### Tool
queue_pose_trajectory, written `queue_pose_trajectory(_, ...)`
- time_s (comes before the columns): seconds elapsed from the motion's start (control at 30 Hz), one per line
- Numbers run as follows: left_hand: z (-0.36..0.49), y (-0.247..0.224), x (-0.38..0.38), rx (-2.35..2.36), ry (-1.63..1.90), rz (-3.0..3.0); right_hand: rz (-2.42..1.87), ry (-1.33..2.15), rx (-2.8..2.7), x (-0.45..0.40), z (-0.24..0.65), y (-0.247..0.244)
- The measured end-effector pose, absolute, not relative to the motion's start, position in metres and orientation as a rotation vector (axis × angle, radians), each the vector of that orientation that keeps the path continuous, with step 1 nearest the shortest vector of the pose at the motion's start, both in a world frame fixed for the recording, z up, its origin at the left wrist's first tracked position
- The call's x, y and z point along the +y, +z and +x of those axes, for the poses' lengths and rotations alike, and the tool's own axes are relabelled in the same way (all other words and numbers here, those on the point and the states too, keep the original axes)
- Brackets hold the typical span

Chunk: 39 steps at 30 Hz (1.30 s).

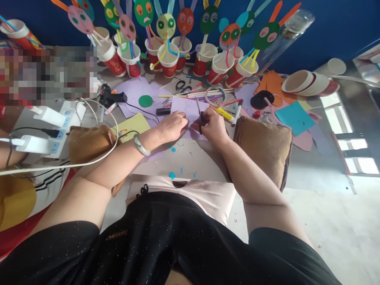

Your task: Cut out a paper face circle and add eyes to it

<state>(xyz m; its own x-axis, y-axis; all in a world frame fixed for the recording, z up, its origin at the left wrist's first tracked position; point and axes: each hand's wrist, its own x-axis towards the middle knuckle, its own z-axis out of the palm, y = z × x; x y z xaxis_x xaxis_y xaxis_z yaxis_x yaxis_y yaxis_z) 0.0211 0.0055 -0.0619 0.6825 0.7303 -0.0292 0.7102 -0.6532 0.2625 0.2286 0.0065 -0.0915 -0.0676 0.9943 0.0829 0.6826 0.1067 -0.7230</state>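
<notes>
Black-handled scissors (201, 120) are in my right hand (214, 126), fingers closed round the handles and the blades pointing away from me. My left hand (174, 126), with a jade-like bangle at the wrist, has its fingers curled at the near edge of a light purple paper sheet (190, 106). Faint drawn outlines show on that sheet. My left fingertips are partly hidden, but they appear to pinch the paper. A black marker (163, 111) lies just left of the sheet. To its right is a yellow marker (225, 114).
Red paper cups (168, 67) with paper-faced figures line the back. A glue gun (111, 95) and power strip (63, 128) with cables lie left. Brown cushions (261, 146) flank my arms. Another pair of scissors (182, 87), sticks and blue scraps (172, 175) lie about.
</notes>
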Motion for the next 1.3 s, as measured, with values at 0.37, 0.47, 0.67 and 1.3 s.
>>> queue_pose_trajectory(0.37, 0.011, -0.042, 0.008, 1.026, 0.171, 2.43, -0.724, 1.774, -1.971, -0.003, 0.26, -0.041)
queue_pose_trajectory(0.47, 0.001, -0.026, 0.006, 0.758, -0.029, 2.221, -0.547, 1.9, -1.96, -0.003, 0.271, -0.031)
queue_pose_trajectory(0.67, -0.004, -0.021, 0.005, 0.609, 0.036, 2.146, -1.07, 1.354, -1.869, 0.0, 0.256, -0.043)
queue_pose_trajectory(1.3, 0.005, 0.002, -0.001, 0.934, -0.042, 2.237, -1.327, 1.078, -1.846, 0.007, 0.245, -0.072)
